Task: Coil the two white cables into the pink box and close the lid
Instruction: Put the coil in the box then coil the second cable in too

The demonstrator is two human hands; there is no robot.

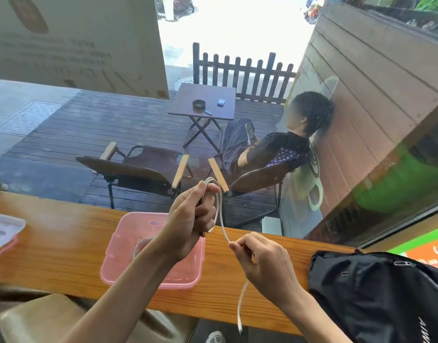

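One white cable [141, 244] already lies coiled inside the open pink box [114, 258] on the wooden worktop [64, 233], so by my reckoning the job is about half done. The left hand [190, 224] is closed around loops of the second cable [220, 214] above the box, while the right hand [265, 261] pinches the loose run, whose tail hangs below the worktop edge; this coil must still go in, and the lid [2, 231], lying at far left, must be fitted. The writing on the black bag [376, 293] and the orange sign [433, 253] is too cropped to read.
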